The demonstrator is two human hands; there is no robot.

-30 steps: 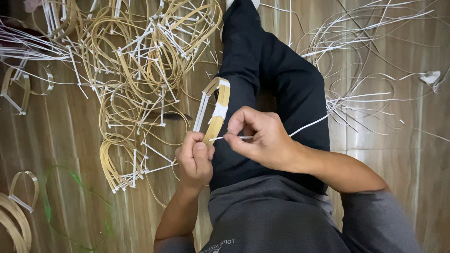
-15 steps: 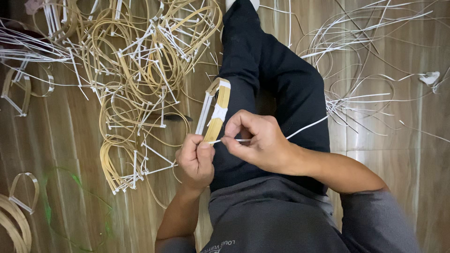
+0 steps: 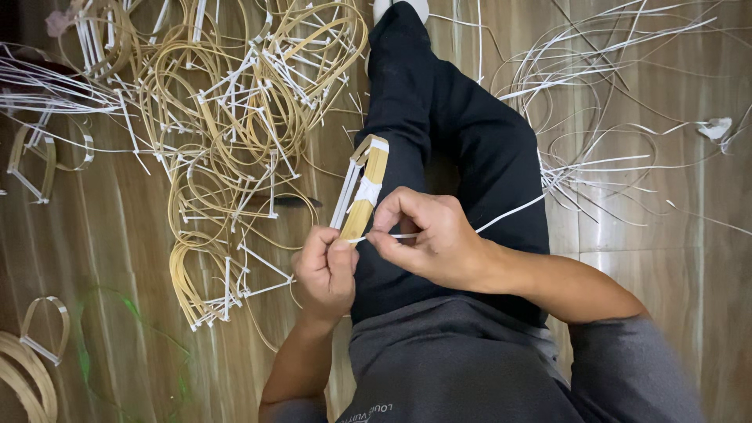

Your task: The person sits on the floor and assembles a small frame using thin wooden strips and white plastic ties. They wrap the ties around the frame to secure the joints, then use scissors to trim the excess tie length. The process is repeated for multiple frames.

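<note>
Head view: left hand [image 3: 325, 270] pinches the near end of a folded cane bundle [image 3: 361, 190] over the lap, while right hand [image 3: 427, 235] pinches a white strip [image 3: 509, 213] at it. Wrapping well seemingly needs steady tension, turns laid snug.

The cane strips [image 3: 362, 196] are seen as pale, smooth wood-like material, bound with matt white plastic strip [image 3: 501, 217]. The floor [image 3: 117, 258] is glossy wood; the trousers [image 3: 462, 157] are matt black cloth.
</note>
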